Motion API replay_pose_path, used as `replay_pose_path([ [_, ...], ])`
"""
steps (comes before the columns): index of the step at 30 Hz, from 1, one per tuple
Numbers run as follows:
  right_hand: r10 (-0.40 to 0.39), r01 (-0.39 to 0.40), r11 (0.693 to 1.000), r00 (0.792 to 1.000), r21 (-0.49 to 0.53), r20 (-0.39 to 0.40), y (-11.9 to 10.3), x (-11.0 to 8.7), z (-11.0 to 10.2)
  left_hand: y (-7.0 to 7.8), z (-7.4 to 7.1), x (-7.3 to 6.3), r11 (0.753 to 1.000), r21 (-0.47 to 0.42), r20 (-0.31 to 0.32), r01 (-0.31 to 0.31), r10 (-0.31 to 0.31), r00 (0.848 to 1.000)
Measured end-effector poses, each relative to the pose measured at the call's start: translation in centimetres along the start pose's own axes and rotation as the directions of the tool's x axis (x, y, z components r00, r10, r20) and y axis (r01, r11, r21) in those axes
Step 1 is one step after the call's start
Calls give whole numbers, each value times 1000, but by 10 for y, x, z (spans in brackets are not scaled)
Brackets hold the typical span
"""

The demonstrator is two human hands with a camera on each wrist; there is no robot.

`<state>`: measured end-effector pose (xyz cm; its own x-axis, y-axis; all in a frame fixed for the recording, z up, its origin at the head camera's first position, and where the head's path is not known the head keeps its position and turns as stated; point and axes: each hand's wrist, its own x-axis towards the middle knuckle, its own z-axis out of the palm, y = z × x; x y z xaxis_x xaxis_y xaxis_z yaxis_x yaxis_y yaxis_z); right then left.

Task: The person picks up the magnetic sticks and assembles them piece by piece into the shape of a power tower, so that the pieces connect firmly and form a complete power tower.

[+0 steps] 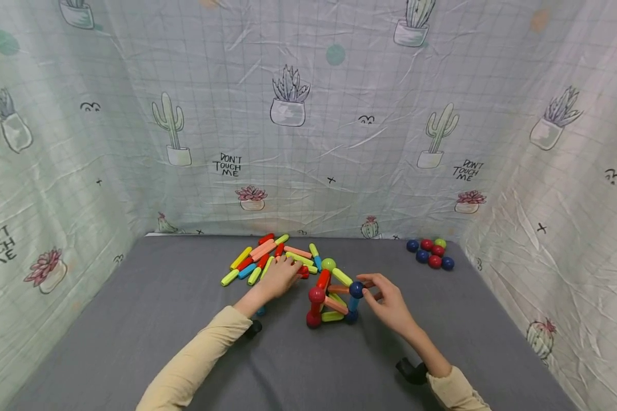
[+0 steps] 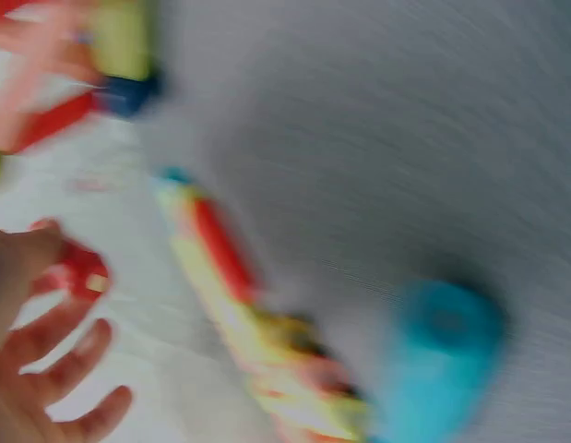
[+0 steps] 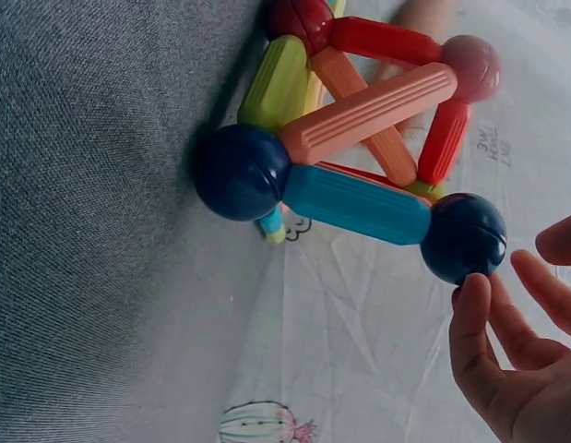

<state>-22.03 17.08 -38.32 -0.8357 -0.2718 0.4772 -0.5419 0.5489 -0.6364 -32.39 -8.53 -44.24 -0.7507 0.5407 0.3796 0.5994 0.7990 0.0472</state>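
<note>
A magnetic-rod frame point(image 1: 335, 308) of coloured rods and balls stands on the grey table between the hands. My right hand point(image 1: 391, 305) pinches the dark blue ball point(image 3: 463, 238) at its upper right corner with thumb and a fingertip; the other fingers are spread apart. Below that ball, a blue rod point(image 3: 359, 205) runs down to another dark blue ball point(image 3: 241, 173). My left hand point(image 1: 280, 277) is left of the frame, by the loose rods. Thumb and index finger hold a short red rod point(image 2: 82, 270) there, its end showing in the blurred left wrist view.
Loose red, yellow, green, orange and blue rods point(image 1: 247, 267) lie behind and left of the left hand. A blue rod point(image 2: 442, 360) lies close to the left wrist. Several spare balls point(image 1: 435, 261) sit at the back right. A patterned cloth point(image 1: 308, 188) hangs behind the table.
</note>
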Motion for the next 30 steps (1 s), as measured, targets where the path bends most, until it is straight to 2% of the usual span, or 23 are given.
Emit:
replay_pose_path([
  [2,10,-10,1000,1000,2,18,8,-2,3,14,-15,0,988,-154,-131,-4,-17,991],
  [4,16,-16,1000,1000,0,27,19,-3,6,30,-31,0,948,-312,-237,-61,-15,971],
  [6,13,-12,1000,999,-8,33,29,-4,9,46,-42,-2,894,-424,-288,-144,17,957],
  [8,9,-8,1000,999,-16,41,36,-4,10,58,-47,-5,860,-464,-291,-211,77,954],
  [9,6,-5,1000,999,-18,43,38,-3,10,63,-48,-7,862,-451,-284,-234,109,952],
  [12,1,0,1000,999,-16,54,40,-2,9,72,-45,-11,896,-358,-263,-264,174,949],
  [14,5,-4,1000,998,-13,64,40,-2,9,75,-41,-12,918,-303,-260,-257,180,949],
  [18,31,-29,999,995,-21,91,41,-4,9,81,-37,-11,950,-226,-224,-215,164,961],
  [22,56,-54,998,993,-19,106,43,-6,9,91,-37,-9,984,-61,-170,-169,157,973],
  [25,63,-61,998,992,-18,111,43,-7,9,98,-36,-7,987,48,-128,-152,157,979],
  [28,71,-69,997,991,-17,113,43,-9,9,102,-33,-6,984,93,-89,-149,157,984],
  [30,74,-72,997,991,-18,110,43,-10,10,104,-31,-7,983,106,-85,-153,162,983],
])
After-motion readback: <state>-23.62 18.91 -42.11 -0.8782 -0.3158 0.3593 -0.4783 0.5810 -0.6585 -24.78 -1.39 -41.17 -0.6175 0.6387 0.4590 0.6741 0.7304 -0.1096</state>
